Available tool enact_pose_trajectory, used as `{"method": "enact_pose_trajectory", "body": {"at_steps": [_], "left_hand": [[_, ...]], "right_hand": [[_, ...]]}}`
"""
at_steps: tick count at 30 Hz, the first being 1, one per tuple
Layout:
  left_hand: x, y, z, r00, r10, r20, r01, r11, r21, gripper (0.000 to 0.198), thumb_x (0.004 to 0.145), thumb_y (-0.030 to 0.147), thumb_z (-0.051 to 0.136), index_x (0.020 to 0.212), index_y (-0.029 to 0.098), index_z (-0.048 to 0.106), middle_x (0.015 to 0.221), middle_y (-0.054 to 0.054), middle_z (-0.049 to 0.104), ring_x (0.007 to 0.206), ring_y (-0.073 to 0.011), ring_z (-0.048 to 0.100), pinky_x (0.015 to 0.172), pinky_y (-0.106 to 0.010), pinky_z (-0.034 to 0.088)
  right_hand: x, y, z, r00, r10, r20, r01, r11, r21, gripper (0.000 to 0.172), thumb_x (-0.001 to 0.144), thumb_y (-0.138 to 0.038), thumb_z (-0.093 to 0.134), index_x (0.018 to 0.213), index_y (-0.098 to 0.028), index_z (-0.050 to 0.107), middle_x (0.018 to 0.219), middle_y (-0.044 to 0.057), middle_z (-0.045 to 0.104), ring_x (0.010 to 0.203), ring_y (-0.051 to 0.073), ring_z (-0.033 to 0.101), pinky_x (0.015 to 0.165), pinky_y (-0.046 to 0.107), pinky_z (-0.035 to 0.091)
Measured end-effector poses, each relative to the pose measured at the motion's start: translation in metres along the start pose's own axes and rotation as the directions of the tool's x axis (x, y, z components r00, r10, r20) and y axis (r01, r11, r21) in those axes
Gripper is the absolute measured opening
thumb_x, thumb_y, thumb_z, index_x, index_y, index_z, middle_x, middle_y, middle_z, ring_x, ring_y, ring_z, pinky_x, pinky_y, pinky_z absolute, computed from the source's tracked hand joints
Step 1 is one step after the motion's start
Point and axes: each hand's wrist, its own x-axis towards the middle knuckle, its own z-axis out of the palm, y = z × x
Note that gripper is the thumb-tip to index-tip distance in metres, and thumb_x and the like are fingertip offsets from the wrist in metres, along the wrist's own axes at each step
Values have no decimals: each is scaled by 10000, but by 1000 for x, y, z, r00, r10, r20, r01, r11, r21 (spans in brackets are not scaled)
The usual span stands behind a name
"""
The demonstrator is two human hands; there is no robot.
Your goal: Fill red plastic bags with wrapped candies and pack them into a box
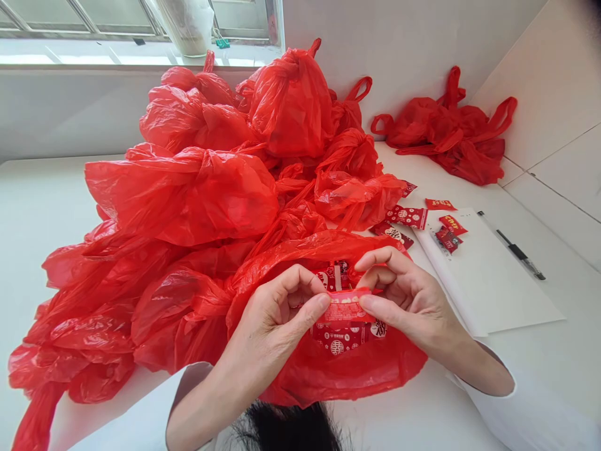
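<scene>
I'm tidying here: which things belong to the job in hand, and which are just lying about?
Seem to belong:
small red packet, in the left hand and right hand
open red bag beneath
patterned packets inside it
probably the piled red bags
perhaps loose packets

Seem just lying about:
pen
white paper
green clip

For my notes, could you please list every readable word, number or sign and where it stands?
"囍": patterned packet in the open red bag.
Too small or blurred: print on the held packet, yellow lettering on the small packets, markings on other packets, marks on the paper.
</scene>
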Motion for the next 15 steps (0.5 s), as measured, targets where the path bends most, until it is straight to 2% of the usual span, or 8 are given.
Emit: {"method": "enact_pose_trajectory", "body": {"at_steps": [3, 6, 15], "left_hand": [[-1, -1, 0, 999, -14, -29, 14, 1000, 0, 223, 884, 349, 615, 784, 168, 530, 703, 58, 516, 641, -64, 431, 599, -176, 360], [-1, -1, 0, 999, -14, -50, 15, 1000, 15, 229, 878, 360, 620, 779, 172, 535, 696, 55, 524, 633, -70, 434, 590, -185, 358], [-2, 3, 0, 999, -12, -51, 15, 999, 41, 235, 887, 357, 602, 755, 179, 524, 681, 61, 496, 628, -74, 412, 585, -185, 347]], "right_hand": [[-2, 1, 0, 996, 34, 78, -33, 999, -2, 320, 844, -225, 677, 1104, -306, 509, 820, -55, 603, 676, 57, 556, 641, 167, 487], [-3, 4, -1, 991, 37, 128, -41, 999, 25, 318, 860, -246, 664, 1126, -309, 502, 816, -48, 619, 683, 63, 571, 647, 177, 489], [-1, 3, -2, 987, 18, 161, -30, 997, 76, 328, 868, -218, 657, 1143, -303, 501, 761, -63, 549, 665, 44, 529, 618, 142, 451]]}}
